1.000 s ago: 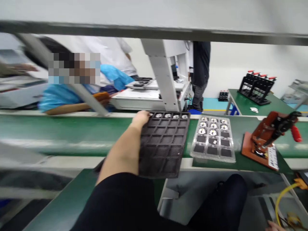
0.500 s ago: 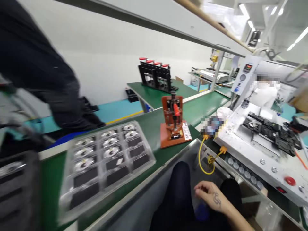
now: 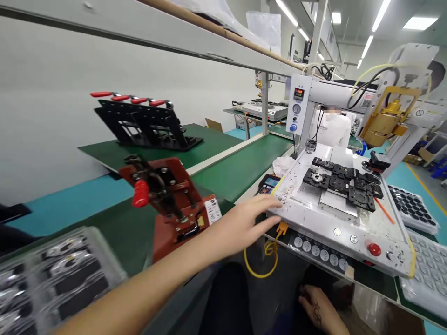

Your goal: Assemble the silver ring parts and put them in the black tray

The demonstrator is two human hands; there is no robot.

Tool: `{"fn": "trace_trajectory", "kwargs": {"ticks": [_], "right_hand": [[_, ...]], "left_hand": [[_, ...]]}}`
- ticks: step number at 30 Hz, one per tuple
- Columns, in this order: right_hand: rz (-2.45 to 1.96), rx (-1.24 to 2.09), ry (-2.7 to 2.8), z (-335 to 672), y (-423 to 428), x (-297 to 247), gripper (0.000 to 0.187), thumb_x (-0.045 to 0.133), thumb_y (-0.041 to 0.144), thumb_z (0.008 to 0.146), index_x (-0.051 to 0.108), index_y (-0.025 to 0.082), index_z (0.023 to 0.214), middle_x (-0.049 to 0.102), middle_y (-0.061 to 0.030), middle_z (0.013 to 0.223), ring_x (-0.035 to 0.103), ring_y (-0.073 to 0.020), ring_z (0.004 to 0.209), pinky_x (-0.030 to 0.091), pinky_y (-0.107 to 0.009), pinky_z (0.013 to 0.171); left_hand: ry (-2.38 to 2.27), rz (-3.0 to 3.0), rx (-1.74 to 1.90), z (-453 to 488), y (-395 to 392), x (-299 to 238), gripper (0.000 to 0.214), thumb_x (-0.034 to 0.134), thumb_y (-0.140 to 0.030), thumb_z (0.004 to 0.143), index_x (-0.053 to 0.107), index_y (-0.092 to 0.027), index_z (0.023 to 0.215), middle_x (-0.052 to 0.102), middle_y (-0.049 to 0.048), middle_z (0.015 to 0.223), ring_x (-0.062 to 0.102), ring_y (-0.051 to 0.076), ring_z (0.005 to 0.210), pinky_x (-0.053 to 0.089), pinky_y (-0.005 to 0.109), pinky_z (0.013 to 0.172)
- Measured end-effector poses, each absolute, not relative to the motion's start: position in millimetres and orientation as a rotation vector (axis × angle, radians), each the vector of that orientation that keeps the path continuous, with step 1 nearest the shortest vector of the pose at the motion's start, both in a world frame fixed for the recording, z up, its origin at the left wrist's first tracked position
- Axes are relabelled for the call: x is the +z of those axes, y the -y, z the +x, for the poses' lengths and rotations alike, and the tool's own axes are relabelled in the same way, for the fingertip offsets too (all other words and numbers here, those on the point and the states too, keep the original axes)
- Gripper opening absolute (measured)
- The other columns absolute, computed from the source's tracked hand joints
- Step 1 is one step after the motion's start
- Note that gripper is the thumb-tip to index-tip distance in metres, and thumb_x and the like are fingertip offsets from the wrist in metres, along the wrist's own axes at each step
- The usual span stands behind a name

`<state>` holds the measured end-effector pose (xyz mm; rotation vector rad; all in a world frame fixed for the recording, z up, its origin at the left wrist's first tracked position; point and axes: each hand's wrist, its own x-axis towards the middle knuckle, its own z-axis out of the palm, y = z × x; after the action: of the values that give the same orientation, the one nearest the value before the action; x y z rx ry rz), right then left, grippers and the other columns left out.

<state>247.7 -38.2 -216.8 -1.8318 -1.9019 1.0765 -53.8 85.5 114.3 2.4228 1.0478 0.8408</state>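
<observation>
My left hand (image 3: 246,221) is stretched out with its fingers apart, holding nothing, and its fingertips are at the near left corner of the white machine bed (image 3: 335,228). Black fixtures (image 3: 344,181) lie on that bed. A handheld controller (image 3: 268,184) with a lit screen rests just beyond my fingers. My right hand (image 3: 319,309) lies low on my lap with its fingers loosely curled; nothing shows in it. An orange-red toggle clamp jig (image 3: 171,200) with a red handle stands on the green belt (image 3: 240,167) to the left of my arm.
A clear blister tray (image 3: 52,274) with metal parts sits at the near left. A black rack with red-handled clamps (image 3: 146,123) stands on the far green table. A yellow cable (image 3: 268,253) hangs under the machine. Trays of round parts (image 3: 414,209) lie at right. A person in white stands behind the machine.
The view has swung right from the black tray to the machine. My left arm has left the black tray and now reaches toward the machine bed. My right hand stays low.
</observation>
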Motion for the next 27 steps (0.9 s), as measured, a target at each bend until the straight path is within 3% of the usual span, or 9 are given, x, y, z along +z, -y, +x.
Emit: {"fn": "trace_trajectory", "kwargs": {"ticks": [4, 10, 17, 27], "right_hand": [[-1.886, 1.066, 1.729, 267, 43, -240, 0.041, 0.059, 0.062, 0.093, 0.076, 0.025, 0.085, 0.074, -0.0068, 0.076, 0.073, -0.0297, 0.078, 0.052, -0.035, 0.070], [-1.934, 1.008, 1.533, 267, 48, -272, 0.051, 0.060, 0.080, 0.081, 0.073, 0.031, 0.072, 0.070, -0.0060, 0.066, 0.071, -0.0332, 0.068, 0.053, -0.040, 0.064], [-1.944, 1.010, 1.454, 272, 46, -298, 0.050, 0.054, 0.078, 0.082, 0.074, 0.032, 0.075, 0.072, -0.0064, 0.069, 0.073, -0.0348, 0.071, 0.054, -0.042, 0.068], [-1.875, 1.047, 1.391, 271, 47, -294, 0.053, 0.061, 0.084, 0.077, 0.074, 0.033, 0.074, 0.071, -0.0055, 0.068, 0.071, -0.0337, 0.070, 0.055, -0.042, 0.067]], "left_hand": [[-0.991, 2.364, 0.870, 1, -170, 117, 0.039, 0.064, -0.041, 0.102, 0.068, -0.022, 0.136, 0.068, 0.0134, 0.148, 0.064, 0.031, 0.139, 0.049, 0.052, 0.121], [-0.886, 2.355, 0.667, 46, -239, 121, 0.061, 0.077, -0.043, 0.091, 0.060, -0.023, 0.147, 0.057, 0.0153, 0.162, 0.055, 0.034, 0.150, 0.045, 0.051, 0.125], [-0.755, 2.400, 0.443, 63, -273, 126, 0.038, 0.081, -0.039, 0.086, 0.077, -0.022, 0.119, 0.068, 0.0125, 0.151, 0.063, 0.034, 0.140, 0.047, 0.048, 0.120], [-0.696, 2.390, 0.320, 68, -294, 130, 0.039, 0.086, -0.039, 0.077, 0.078, -0.024, 0.112, 0.070, 0.0115, 0.152, 0.065, 0.035, 0.140, 0.046, 0.051, 0.120]]}}
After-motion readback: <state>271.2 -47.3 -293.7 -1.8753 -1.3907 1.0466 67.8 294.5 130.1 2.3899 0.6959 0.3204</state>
